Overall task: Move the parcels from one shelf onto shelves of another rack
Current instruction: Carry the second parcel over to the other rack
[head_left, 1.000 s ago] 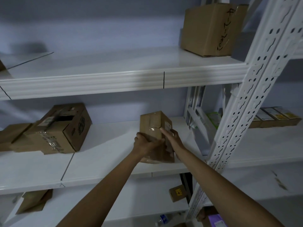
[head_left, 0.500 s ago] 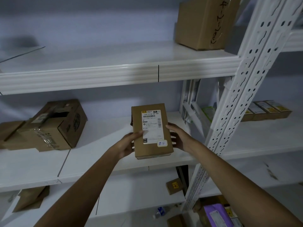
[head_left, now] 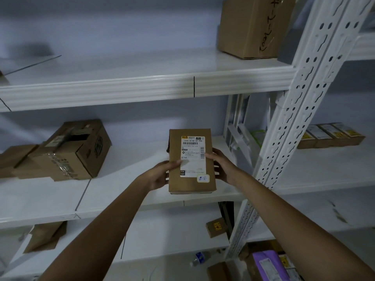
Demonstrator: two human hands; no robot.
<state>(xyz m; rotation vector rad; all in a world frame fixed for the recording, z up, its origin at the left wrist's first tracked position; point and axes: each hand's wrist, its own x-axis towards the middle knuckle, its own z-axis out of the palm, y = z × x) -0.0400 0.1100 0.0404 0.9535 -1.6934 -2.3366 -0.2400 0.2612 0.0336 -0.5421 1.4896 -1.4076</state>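
Note:
A small brown cardboard parcel [head_left: 174, 179] with a white shipping label facing me is held upright in front of the middle shelf [head_left: 125, 179] of the left rack. My left hand [head_left: 160, 175] grips its left side, thumb on the label. My right hand [head_left: 223, 167] grips its right side, fingertips on the label edge. The parcel hangs just above the shelf's front edge, not resting on it.
A larger taped box [head_left: 67, 153] lies tilted on the same shelf at left. A tall box [head_left: 251, 25] stands on the upper shelf. A perforated white upright [head_left: 288, 126] separates the right rack, where flat boxes [head_left: 330, 134] lie. Small boxes and a purple parcel [head_left: 267, 264] sit lower down.
The parcel was turned from resting on the shelf to upright with its label facing me, and both hands have lifted it slightly toward me.

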